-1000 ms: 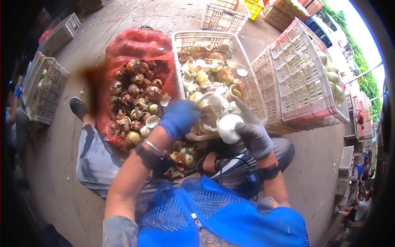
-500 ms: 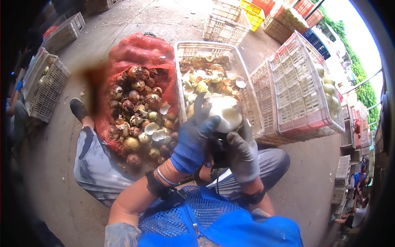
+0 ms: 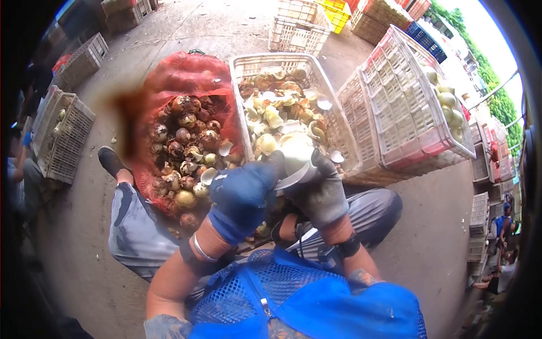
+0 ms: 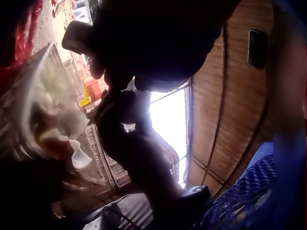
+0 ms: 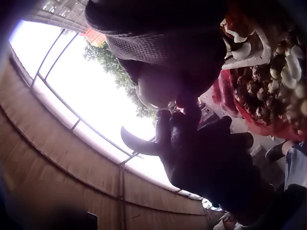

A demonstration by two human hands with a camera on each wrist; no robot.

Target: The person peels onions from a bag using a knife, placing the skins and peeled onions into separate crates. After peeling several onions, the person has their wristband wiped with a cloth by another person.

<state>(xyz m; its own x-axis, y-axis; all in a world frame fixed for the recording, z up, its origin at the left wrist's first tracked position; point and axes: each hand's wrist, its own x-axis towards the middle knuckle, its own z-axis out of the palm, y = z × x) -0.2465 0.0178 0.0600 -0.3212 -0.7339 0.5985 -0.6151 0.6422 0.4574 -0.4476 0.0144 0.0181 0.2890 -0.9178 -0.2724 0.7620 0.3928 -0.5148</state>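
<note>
My left hand [image 3: 243,195], in a blue glove, grips a small knife with a curved blade [image 5: 136,143]. The blade sticks out past the thumb, close to the near side of a peeled white onion [image 3: 296,152]. A grey-gloved right hand [image 3: 319,195] holds that onion from the right, over the near end of a crate of peelings. Both hands are dark against the light in the wrist views, and the knife handle is hidden in the left fist. Loose onion skins [image 3: 276,113] fill much of the white crate [image 3: 347,138].
Left of the crate lies an open red mesh sack [image 3: 189,68] of unpeeled onions [image 3: 183,135]. Stacked white crates [image 3: 406,101] with peeled onions [image 3: 449,104] stand at the right. My bent legs [image 3: 141,226] flank the work. Another person [image 3: 20,164] sits at far left.
The onion first sat low in the right hand, then rose between both hands as the left hand came over from the crate. Now the hands have turned, the blade at the onion's near side.
</note>
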